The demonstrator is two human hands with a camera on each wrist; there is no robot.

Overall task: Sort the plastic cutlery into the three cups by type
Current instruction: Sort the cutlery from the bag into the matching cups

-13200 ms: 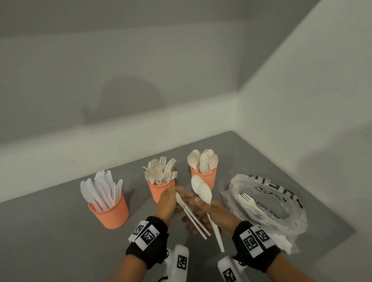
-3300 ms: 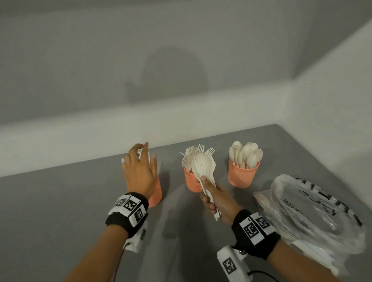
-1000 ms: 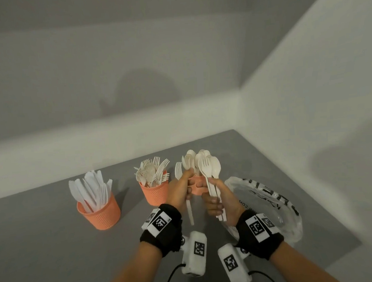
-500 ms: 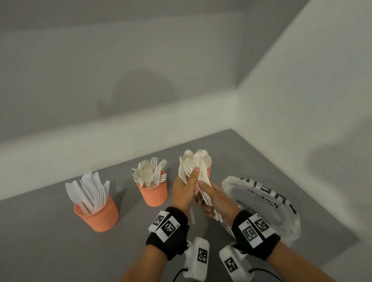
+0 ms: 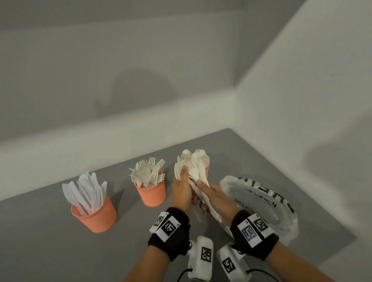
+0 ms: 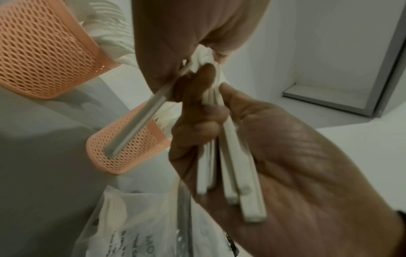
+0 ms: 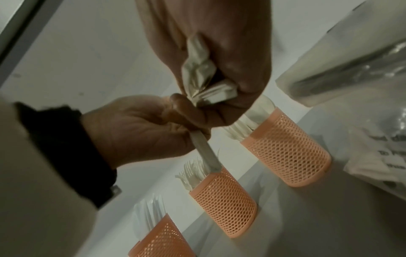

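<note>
Three orange mesh cups stand in a row: knives (image 5: 93, 211), forks (image 5: 151, 192) and spoons (image 5: 207, 169), the last mostly hidden behind my hands. My left hand (image 5: 182, 191) pinches a single white fork (image 6: 136, 121) by its neck, its handle pointing down. My right hand (image 5: 213, 196) grips a bundle of white cutlery (image 5: 199, 173), several handles (image 6: 230, 165) lying across the palm. The two hands touch in front of the spoon cup. The right wrist view shows the bundle (image 7: 204, 83) in my right fist and the left hand (image 7: 140, 128) beside it.
A crumpled clear plastic bag (image 5: 262, 201) with black lettering lies on the grey table (image 5: 45, 249) right of my hands. Walls close the table at the back and right. The fork cup (image 7: 222, 205) stands just left of the hands.
A second ago my left hand held its fork apart from the right hand's bundle. The hands have since come together and the fork now lies against the bundle. The cups have not moved.
</note>
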